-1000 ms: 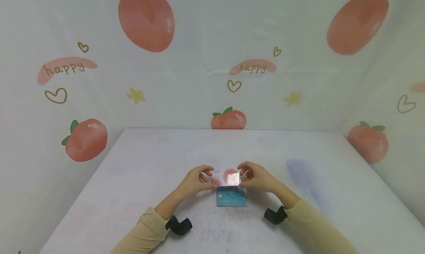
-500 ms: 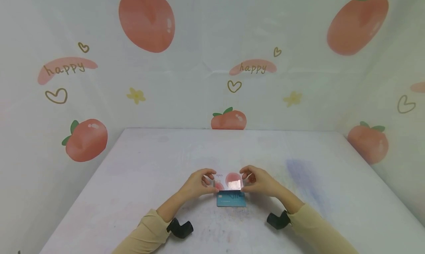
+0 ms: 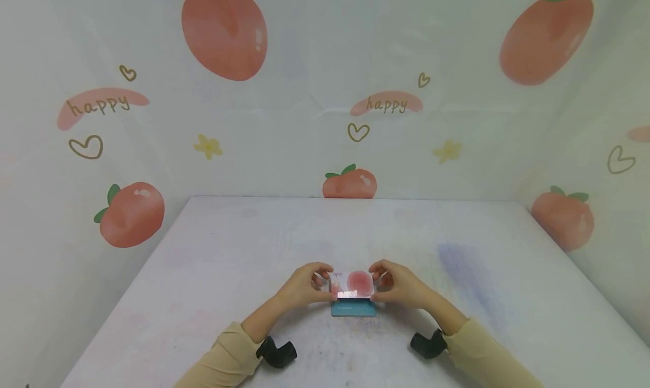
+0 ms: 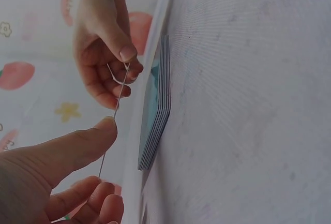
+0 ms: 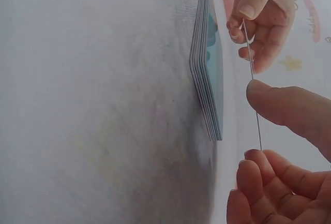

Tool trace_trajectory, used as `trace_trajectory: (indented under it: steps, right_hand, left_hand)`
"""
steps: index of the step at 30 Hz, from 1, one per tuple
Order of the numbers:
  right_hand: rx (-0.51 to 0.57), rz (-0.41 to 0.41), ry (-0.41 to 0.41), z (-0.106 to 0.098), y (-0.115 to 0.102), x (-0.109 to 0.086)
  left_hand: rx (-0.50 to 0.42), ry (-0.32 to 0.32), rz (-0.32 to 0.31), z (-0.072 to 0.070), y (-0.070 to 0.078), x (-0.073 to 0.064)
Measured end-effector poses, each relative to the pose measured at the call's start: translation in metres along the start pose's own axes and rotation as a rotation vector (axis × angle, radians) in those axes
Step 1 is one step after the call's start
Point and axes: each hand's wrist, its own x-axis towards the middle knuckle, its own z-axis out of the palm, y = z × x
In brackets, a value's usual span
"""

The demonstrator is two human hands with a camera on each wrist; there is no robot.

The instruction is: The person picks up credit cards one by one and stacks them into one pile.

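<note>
Both hands hold one thin, glossy card [image 3: 352,285] by its opposite short ends. My left hand [image 3: 303,286] pinches the left end between thumb and fingers, and my right hand [image 3: 402,285] pinches the right end the same way. The card's shiny face mirrors the peach print. Below it, on the table, lies a neat stack of blue cards [image 3: 354,308], its far part hidden by the held card in the head view. Seen from the left wrist, the card edge [image 4: 120,95] is a thin line apart from the stack [image 4: 163,92]. The right wrist view shows the same gap beside the stack [image 5: 199,58].
A pale table [image 3: 228,247] with faint coloured smudges surrounds the stack. Behind it hangs a white cloth [image 3: 304,145] printed with peaches, hearts and "happy". Black wrist pieces [image 3: 276,354] sit at both sleeve cuffs.
Both hands have brought the card nearer to the person, and it now covers more of the blue stack in the head view. The stack has stayed in place.
</note>
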Motion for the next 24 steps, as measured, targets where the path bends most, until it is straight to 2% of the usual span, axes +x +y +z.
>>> trace_trajectory:
  steps: [3, 6, 12, 19, 23, 24]
  right_hand:
    - [-0.005, -0.001, -0.007, 0.001, -0.001, -0.002]
    - [-0.007, -0.008, -0.010, 0.001, -0.002, -0.005]
    - [-0.006, -0.042, -0.015, 0.001, -0.003, -0.007]
    - [-0.021, -0.032, -0.030, 0.003, -0.001, -0.009]
    - [-0.029, -0.043, -0.038, 0.004, 0.001, -0.009]
    - [-0.031, -0.043, -0.040, 0.004, 0.002, -0.010]
  left_hand:
    - [0.015, -0.001, 0.006, 0.001, 0.000, 0.000]
    - [0.031, -0.005, -0.039, 0.002, 0.007, -0.001]
    - [0.073, -0.005, -0.032, 0.003, 0.009, -0.002]
    - [0.086, -0.011, -0.035, 0.006, 0.008, -0.002]
    - [0.079, -0.008, 0.011, 0.007, 0.003, -0.003]
    - [0.088, -0.004, 0.052, 0.009, -0.006, -0.002]
